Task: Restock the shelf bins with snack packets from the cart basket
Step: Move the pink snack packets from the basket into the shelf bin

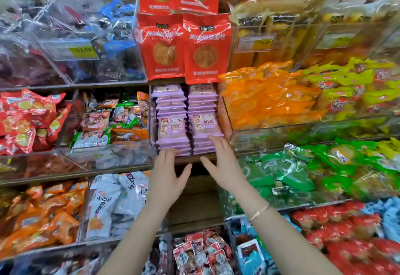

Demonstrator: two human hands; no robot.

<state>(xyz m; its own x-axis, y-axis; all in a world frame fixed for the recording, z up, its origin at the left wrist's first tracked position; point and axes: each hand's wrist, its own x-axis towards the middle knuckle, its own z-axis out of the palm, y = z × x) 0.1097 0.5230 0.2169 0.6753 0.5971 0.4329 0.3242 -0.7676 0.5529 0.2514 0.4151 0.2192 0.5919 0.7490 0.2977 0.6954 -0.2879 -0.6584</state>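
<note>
Our left hand (167,175) lies straight-fingered at the foot of the purple packets (173,129), gripping nothing. Our right hand (220,162), fingers equally straight and empty, touches their right stack.

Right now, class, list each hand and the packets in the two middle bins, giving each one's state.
purple packets: two neat stacks, side by side
red packets: standing upright above
left hand: open, fingers straight, at the stacks' base
right hand: open, fingertips at right stack

Packet stacks (172,127) in bin (151,110), L hand (167,172), R hand (223,164) in front.
</note>
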